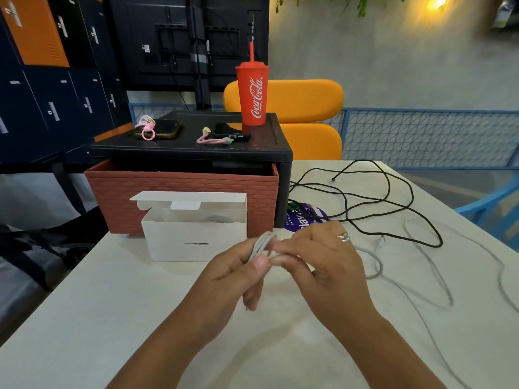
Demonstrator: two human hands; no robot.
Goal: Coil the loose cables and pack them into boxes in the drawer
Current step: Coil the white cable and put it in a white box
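Left hand [236, 276] and right hand [323, 262] pinch grey cable [262, 244] loops; open white box [193, 237] behind, black cable [393, 197] beyond.

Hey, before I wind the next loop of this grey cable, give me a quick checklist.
1. Coil secured: left hand pinches the grey cable loops. Ok.
2. Feeding hand: right hand holds the grey cable beside the loops. Ok.
3. Loose length free of the black cable: they run close together on the table. Cannot tell.
4. White box open, flap up. Ok.
5. Room in the white box: something pale lies inside. Cannot tell.
6. Black cable coiled: sprawled loose. Not ok.
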